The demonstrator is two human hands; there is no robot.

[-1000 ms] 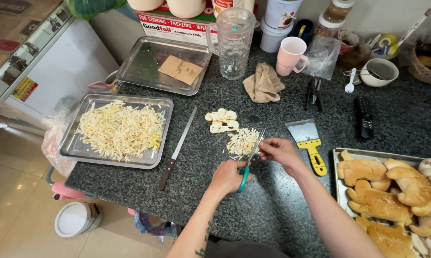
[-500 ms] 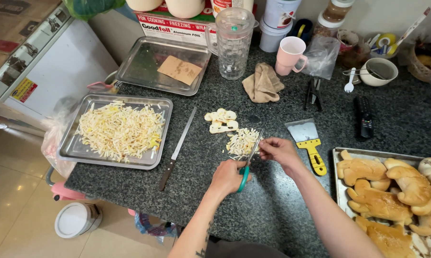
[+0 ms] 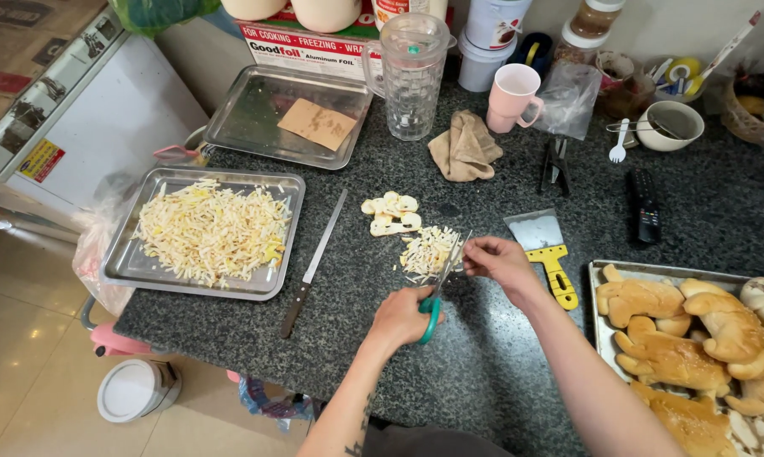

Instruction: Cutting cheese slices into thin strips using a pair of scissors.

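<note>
Speckled polished stone counter (image 3: 483, 372), shiny metal tray (image 3: 120, 271), matt cloth rag (image 3: 465, 148), clear plastic jug (image 3: 413, 76)

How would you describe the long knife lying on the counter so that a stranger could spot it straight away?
Start at the dark speckled stone counter and find the shallow metal tray of pale shredded strips on its left side. Just right of that tray lies the long narrow-bladed knife with a dark handle, handle towards the person. Unlike the green-handled scissors and the yellow-handled scraper, no hand touches it.

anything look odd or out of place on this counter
A black remote control lies on the counter among the food, beside the tray of bread. A yellow-handled scraper sits near the right hand. Nothing looks spilled: the cut strips stay in one pile.
</note>
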